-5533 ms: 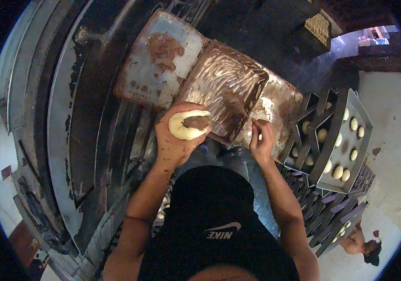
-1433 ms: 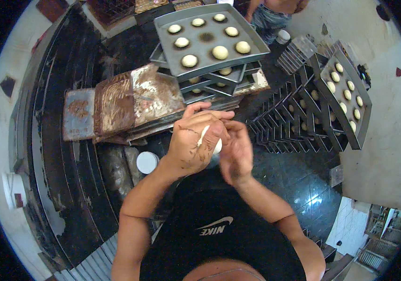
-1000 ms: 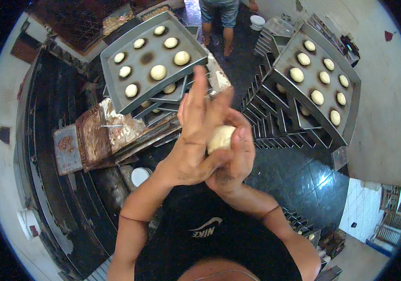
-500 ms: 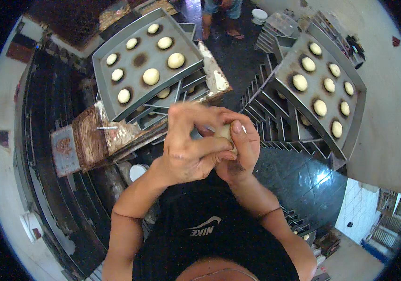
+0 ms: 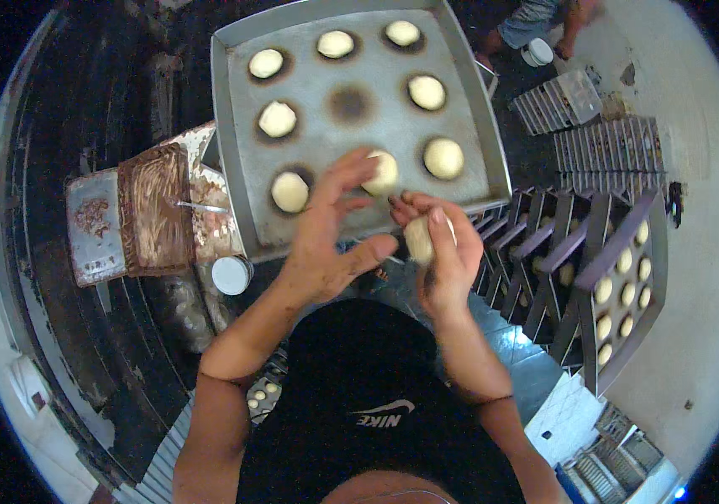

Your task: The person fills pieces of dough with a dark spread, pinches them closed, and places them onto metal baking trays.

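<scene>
A pale ball of dough (image 5: 419, 240) rests in my right hand (image 5: 450, 252), with the thumb pressed along its side. My left hand (image 5: 330, 231) is open, thumb and fingers apart, over the near edge of a metal baking tray (image 5: 250, 160). Its fingertips partly cover another dough ball (image 5: 381, 173) on the tray; whether they touch it I cannot tell. Several more dough balls stand apart from each other around a dark stain in the tray's middle, among them one to the right (image 5: 443, 159) and one to the left (image 5: 290, 192).
Left of the tray, a brown-smeared slab (image 5: 155, 210) has a thin utensil (image 5: 201, 207) beside it. A white lidded tub (image 5: 231, 275) stands close by. Racks (image 5: 544, 269) with dough-laden trays are at the right. Another person's legs (image 5: 532, 21) show at the far right.
My hands have come apart: the dough both were working stays in the right hand, and the left has opened. The view has shifted, so the left-hand tray now lies straight ahead and closer.
</scene>
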{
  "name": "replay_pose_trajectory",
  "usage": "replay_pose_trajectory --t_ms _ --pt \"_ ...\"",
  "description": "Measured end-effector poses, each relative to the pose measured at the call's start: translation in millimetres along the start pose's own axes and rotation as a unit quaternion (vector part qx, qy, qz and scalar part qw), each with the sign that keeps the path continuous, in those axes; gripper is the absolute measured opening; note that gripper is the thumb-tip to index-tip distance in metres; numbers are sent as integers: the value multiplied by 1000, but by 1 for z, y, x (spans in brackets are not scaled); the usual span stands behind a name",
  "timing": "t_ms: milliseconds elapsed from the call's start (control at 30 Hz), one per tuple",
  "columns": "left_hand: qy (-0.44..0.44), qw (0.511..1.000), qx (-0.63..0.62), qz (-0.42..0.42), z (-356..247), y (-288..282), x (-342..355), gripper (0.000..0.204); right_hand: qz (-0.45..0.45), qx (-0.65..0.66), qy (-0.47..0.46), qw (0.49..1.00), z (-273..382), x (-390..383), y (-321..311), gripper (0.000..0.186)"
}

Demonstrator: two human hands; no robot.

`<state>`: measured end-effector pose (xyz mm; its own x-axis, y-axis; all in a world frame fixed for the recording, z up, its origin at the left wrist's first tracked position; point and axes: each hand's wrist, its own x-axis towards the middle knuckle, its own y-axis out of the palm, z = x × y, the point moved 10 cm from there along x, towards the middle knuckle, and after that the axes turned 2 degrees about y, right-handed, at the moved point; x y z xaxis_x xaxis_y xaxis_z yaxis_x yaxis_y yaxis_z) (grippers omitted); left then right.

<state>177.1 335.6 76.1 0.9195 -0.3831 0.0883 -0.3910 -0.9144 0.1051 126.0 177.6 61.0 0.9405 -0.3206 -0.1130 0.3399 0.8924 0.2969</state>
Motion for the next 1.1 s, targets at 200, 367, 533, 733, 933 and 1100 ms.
replay_pose_trajectory --t_ms 200,367,533,733,933,1100 --pt "30 949 297 -97 -2 -135 23 42 217 -495 -261 800 -37 164 135 20" --pt "3 954 292 -73 10 -163 35 40 369 -648 -231 625 -92 178 169 84" --pt "3 973 229 -40 18 -167 28 39 235 -548 -262 759 -19 217 181 98" --pt "52 968 245 -13 18 -162 24 37 227 -622 -244 708 -73 206 184 87" --pt "93 973 173 -122 -3 -155 12 28 94 -636 30 765 -30 125 46 39" --pt "154 950 84 -257 -26 -95 -15 23 82 -432 -1 898 -32 60 74 32"
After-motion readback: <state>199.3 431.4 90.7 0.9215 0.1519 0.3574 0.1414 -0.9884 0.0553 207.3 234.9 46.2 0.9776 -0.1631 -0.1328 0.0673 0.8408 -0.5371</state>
